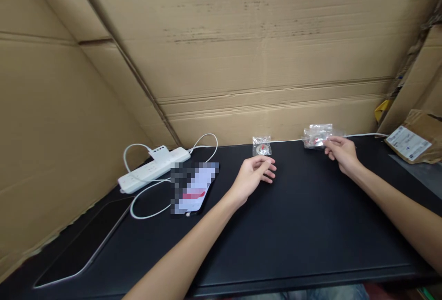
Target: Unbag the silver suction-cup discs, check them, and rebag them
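Observation:
My right hand (pixel 341 153) reaches to the back of the black table, thumb and forefinger pinched at the edge of a small clear plastic bag (pixel 316 140) that shows something silvery with a red spot inside. The bag seems to lie in a small pile of such bags, and how many there are I cannot tell. My left hand (pixel 253 174) hovers over the table, its fingers loosely curved and apart, holding nothing. Just beyond its fingertips lies another clear bag (pixel 261 147) with a round silvery piece and a red part in it.
Left of my hands are a phone (pixel 196 187) with a lit, partly pixelated screen, a white power strip (pixel 152 171) with looping cables, and a dark tablet (pixel 86 240). Cardboard walls (pixel 262 51) enclose the table (pixel 293 231). A torn, labelled cardboard box (pixel 433 132) sits at right.

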A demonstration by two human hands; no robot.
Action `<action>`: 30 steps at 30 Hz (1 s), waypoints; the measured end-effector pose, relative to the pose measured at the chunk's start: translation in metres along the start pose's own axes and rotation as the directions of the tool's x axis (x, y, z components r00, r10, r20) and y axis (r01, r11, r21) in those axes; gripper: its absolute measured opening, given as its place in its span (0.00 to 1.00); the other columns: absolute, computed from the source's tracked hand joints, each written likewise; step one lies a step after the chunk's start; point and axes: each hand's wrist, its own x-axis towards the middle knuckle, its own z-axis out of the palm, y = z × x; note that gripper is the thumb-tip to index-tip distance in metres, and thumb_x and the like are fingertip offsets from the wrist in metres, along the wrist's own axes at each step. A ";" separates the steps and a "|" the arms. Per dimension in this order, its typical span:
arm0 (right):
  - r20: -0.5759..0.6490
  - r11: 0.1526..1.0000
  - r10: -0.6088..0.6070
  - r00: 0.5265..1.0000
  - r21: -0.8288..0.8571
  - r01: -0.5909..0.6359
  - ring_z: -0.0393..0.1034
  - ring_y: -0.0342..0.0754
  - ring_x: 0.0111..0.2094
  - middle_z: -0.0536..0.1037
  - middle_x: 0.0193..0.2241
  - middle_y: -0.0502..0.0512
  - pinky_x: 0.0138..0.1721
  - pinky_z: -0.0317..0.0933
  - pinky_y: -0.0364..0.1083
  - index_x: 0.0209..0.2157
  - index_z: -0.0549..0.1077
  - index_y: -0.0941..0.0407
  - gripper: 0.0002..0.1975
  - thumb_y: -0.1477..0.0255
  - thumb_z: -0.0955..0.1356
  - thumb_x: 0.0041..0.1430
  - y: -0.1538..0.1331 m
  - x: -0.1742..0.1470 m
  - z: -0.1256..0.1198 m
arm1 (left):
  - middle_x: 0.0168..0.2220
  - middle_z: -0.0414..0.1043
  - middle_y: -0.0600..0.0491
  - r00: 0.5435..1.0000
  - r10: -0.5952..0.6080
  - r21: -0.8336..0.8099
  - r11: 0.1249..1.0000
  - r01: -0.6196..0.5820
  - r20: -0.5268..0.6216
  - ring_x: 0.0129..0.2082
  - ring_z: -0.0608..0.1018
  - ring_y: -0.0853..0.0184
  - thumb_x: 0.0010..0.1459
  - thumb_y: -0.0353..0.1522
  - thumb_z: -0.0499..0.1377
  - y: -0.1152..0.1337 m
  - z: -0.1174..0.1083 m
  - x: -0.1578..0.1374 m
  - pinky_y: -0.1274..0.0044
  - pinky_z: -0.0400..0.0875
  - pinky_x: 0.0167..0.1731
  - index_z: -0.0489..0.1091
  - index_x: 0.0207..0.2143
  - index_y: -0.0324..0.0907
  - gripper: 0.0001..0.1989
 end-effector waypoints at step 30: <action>0.256 0.677 -0.513 0.819 -0.467 0.569 0.76 0.55 0.40 0.75 0.42 0.63 0.44 0.73 0.55 0.41 0.73 0.57 0.11 0.74 0.66 0.54 0.018 0.014 -0.007 | 0.30 0.74 0.50 0.998 0.009 0.106 0.994 -0.016 0.061 0.27 0.77 0.68 0.59 0.34 0.59 -0.003 0.005 -0.001 0.76 0.73 0.28 0.73 0.35 0.36 0.09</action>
